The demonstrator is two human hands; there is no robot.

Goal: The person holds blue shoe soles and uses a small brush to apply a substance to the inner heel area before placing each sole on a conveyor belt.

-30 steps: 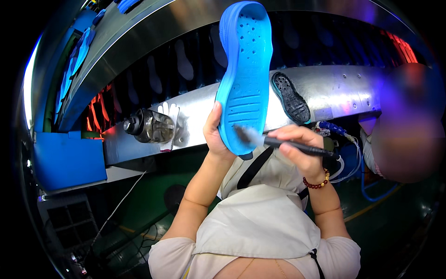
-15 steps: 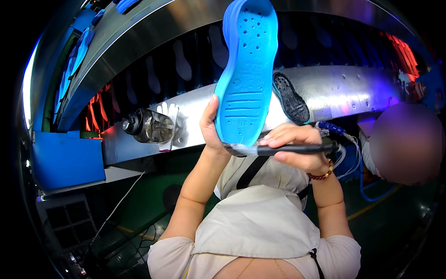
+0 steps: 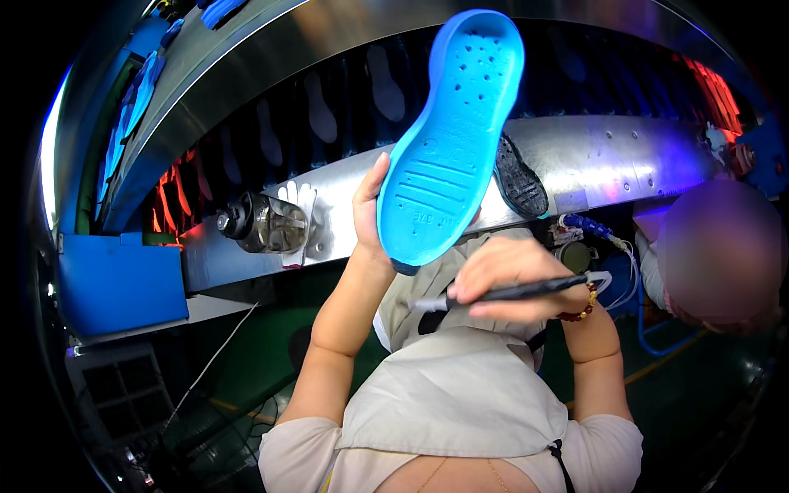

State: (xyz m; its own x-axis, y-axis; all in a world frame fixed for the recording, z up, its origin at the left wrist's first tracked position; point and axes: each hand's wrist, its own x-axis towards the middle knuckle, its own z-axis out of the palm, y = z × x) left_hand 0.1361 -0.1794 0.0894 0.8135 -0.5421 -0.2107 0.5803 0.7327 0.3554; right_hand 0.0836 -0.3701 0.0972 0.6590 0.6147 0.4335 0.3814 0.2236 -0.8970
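Observation:
My left hand (image 3: 371, 205) grips a bright blue shoe sole (image 3: 440, 177) by its left edge and from beneath. The sole tilts with its holed forefoot pointing away and its ridged heel toward me; a dark patch shows at the heel's tip. In my right hand (image 3: 514, 275) is a brush (image 3: 526, 291) with a black handle and a pale tip, somewhat blurred. The brush tip is just below the heel, apart from it. Behind the blue sole, partly hidden by it, a black outsole (image 3: 522, 182) with a teal rim lies on the metal ledge (image 3: 592, 148).
A dark-lidded bottle (image 3: 263, 223) stands on the ledge beside a white glove (image 3: 297, 215). Beyond, soles hang in a dark row (image 3: 320, 111). A blue box (image 3: 123, 283) sits at left. Another person (image 3: 649, 255) is close at right, near a hose fitting (image 3: 585, 225) and a round container (image 3: 573, 256).
The blue sole has shifted right and tilted clockwise. My right hand has drawn the brush off the heel, down toward me.

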